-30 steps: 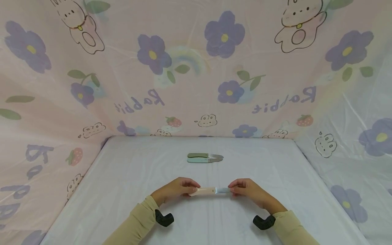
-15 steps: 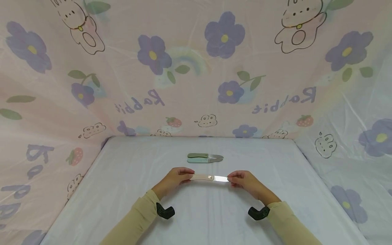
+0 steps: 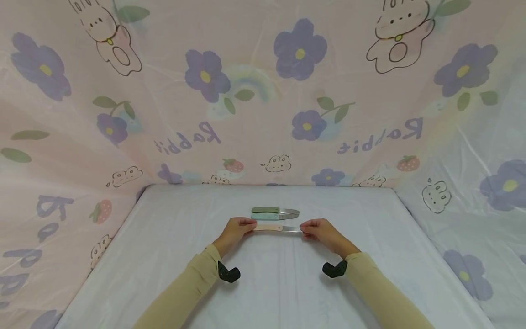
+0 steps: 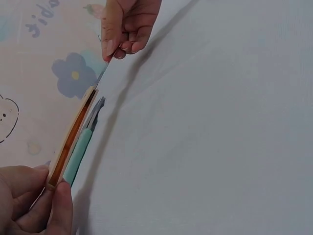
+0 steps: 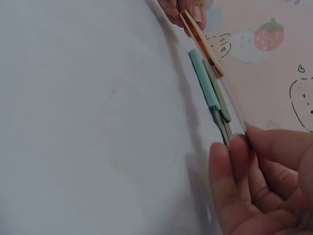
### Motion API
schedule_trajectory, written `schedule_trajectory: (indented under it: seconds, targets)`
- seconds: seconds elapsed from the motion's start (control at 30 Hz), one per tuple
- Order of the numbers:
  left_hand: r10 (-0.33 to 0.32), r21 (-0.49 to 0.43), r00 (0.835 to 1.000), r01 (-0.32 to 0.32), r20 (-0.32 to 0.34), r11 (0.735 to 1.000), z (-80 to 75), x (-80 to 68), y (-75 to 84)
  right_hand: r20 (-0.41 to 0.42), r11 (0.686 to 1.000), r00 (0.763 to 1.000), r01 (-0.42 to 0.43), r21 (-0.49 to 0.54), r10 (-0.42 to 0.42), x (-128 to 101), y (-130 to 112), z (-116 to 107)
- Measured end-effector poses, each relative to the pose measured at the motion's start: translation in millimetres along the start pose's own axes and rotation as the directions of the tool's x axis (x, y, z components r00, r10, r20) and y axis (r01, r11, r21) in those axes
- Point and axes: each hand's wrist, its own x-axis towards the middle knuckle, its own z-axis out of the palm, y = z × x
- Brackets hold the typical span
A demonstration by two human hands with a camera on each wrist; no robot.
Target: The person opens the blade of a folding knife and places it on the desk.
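Both hands hold one small knife with a beige handle (image 3: 268, 227) and a thin steel blade level above the white cloth. My left hand (image 3: 249, 227) pinches the butt of the handle (image 4: 73, 137). My right hand (image 3: 305, 229) pinches the blade tip between thumb and fingers (image 5: 234, 147). The knife lies left to right, just in front of two other knives and close above them. Those two lie side by side on the cloth: a green-handled one (image 3: 265, 210) and a mint-handled one (image 3: 265, 216), the latter also visible as the mint knife (image 5: 203, 78).
The white cloth surface (image 3: 267, 283) is walled on three sides by a pink sheet printed with flowers and rabbits (image 3: 255, 114). Beige sleeves cover both forearms, and black wrist mounts (image 3: 228, 273) sit under them.
Both hands have carried the beige knife away from the body, from mid-cloth to right beside the two lying knives. The grips on handle and blade tip stay the same.
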Motion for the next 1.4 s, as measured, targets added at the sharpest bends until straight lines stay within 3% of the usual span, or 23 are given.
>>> schedule_trajectory:
  seconds: [0.23, 0.47, 0.67, 1.13, 1.4]
  targets:
    - [0.021, 0.039, 0.999, -0.02, -0.042, 0.999, 1.8, 3.4, 3.7, -0.021, 0.998, 0.999, -0.024, 0.058, 0.025, 8.5, -4.7, 0.5]
    - [0.088, 0.153, 0.992, -0.074, -0.089, 0.985, 1.8, 6.0, 1.4, -0.056, 0.997, 0.998, -0.039, 0.062, 0.043, 16.3, -4.4, 2.6]
    - [0.099, 0.206, 0.989, -0.074, -0.11, 0.976, 2.1, 3.4, 2.2, -0.046, 0.997, 0.999, -0.022, 0.078, 0.025, 16.2, -4.8, 3.0]
    - [0.096, 0.216, 0.984, -0.062, -0.152, 0.974, 1.7, 4.6, 2.6, -0.058, 0.997, 0.998, -0.033, 0.072, 0.037, 12.9, -3.7, 1.9]
    - [0.076, 0.133, 0.988, -0.057, -0.136, 0.989, 0.4, 5.6, 3.0, -0.071, 0.997, 0.996, -0.042, 0.07, 0.047, 10.7, -2.4, 0.0]
